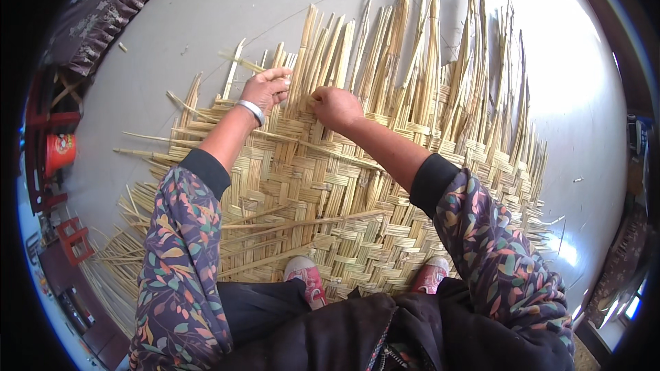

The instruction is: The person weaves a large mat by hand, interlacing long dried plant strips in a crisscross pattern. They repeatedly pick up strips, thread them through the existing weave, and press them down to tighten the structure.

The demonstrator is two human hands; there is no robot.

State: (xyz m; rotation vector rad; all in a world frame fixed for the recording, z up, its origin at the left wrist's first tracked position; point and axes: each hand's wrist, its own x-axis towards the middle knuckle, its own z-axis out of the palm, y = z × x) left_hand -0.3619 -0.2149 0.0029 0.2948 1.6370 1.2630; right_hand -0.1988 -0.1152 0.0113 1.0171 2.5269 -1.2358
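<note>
A large woven mat (344,185) of flat, pale yellow split reeds lies under me on the floor. Bundles of loose reed ends (395,41) stick out from its far edge. At that edge, left of centre, my left hand (267,89) has its fingers bent and pinched at the reed strips, a silver bracelet on the wrist. A slightly blurred reed strip (246,62) runs up to it from the left. Close by on the right, my right hand (337,108) is closed around reed strips at the weave; its fingertips are partly hidden.
Long loose reeds (302,223) lie across the mat, and more fan out at its left. My red shoes (431,275) stand on the near part. A red bucket (60,151) and a small red stool (74,240) are at the left; patterned cloth (103,24) hangs at upper left.
</note>
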